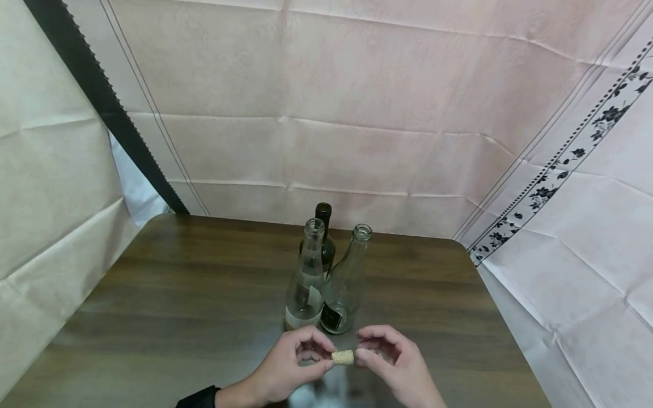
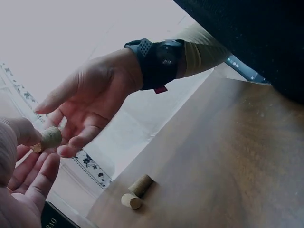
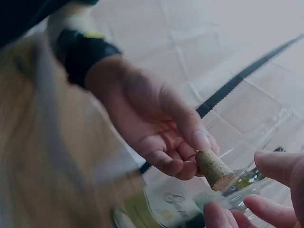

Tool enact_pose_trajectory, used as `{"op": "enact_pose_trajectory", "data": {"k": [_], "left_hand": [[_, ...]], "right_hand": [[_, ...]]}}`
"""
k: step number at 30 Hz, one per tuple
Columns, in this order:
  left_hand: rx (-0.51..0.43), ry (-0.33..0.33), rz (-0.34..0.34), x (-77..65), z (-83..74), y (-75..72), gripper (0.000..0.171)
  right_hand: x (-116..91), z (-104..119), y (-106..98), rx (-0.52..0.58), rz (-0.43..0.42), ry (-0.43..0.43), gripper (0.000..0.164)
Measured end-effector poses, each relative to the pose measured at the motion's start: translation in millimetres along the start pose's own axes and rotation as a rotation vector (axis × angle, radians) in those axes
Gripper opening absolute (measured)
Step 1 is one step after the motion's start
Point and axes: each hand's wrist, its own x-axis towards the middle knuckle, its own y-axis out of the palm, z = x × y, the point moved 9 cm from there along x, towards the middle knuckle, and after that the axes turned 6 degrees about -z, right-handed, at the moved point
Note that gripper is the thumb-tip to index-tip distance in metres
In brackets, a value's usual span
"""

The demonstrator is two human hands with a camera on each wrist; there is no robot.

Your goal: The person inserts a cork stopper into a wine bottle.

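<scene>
1 cork (image 1: 342,357) | left fingers (image 1: 317,369): pinching its end | right fingers (image 1: 377,332): parted, just beside it

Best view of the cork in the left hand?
Right wrist: the left hand holds the cork large in frame, side and one end visible. Head shows it small; left wrist shows it partly covered by that hand.

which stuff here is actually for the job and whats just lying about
Likely for the job:
- cork pinched in the left hand
- two loose corks on the table
- two clear bottles
- dark bottle

Probably just surroundings:
- pale cloth behind the table
- the table itself
</scene>
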Motion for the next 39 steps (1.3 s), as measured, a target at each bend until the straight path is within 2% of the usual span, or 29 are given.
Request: {"op": "enact_pose_trajectory", "data": {"k": [4, 8, 10, 14, 16, 24, 31, 36, 39], "left_hand": [[0.087, 0.163, -0.029, -2.6, -13.3, -1.4, 0.012], [0.188, 0.327, -0.044, -5.9, -25.2, -1.0, 0.018], [0.25, 0.411, -0.037, -7.9, -30.5, 0.7, 0.022], [0.354, 0.577, -0.017, -12.0, -39.9, 5.1, 0.028], [0.384, 0.631, -0.008, -13.3, -41.9, 7.1, 0.03], [0.467, 0.754, 0.01, -16.8, -43.4, 11.6, 0.037], [0.491, 0.76, 0.025, -16.3, -45.4, 12.2, 0.035], [0.516, 0.8, 0.05, -18.4, -50.5, 12.0, 0.035], [0.54, 0.849, 0.006, -18.7, -63.1, 4.0, 0.037]], "right_hand": [[1.3, -15.3, 12.9, 0.219, 0.197, 0.153, 0.033], [-0.5, -22.3, 25.0, 0.391, 0.332, 0.223, 0.029], [-1.3, -25.8, 28.2, 0.441, 0.35, 0.261, 0.027], [-1.0, -30.7, 29.4, 0.46, 0.329, 0.293, 0.023], [-0.6, -32.4, 29.5, 0.469, 0.321, 0.302, 0.021], [0.2, -34.2, 33.1, 0.512, 0.348, 0.289, 0.022], [1.9, -33.1, 33.4, 0.5, 0.371, 0.278, 0.021], [1.9, -32.4, 32.8, 0.467, 0.378, 0.262, 0.02], [1.2, -29.9, 31.4, 0.452, 0.374, 0.236, 0.021]]}}
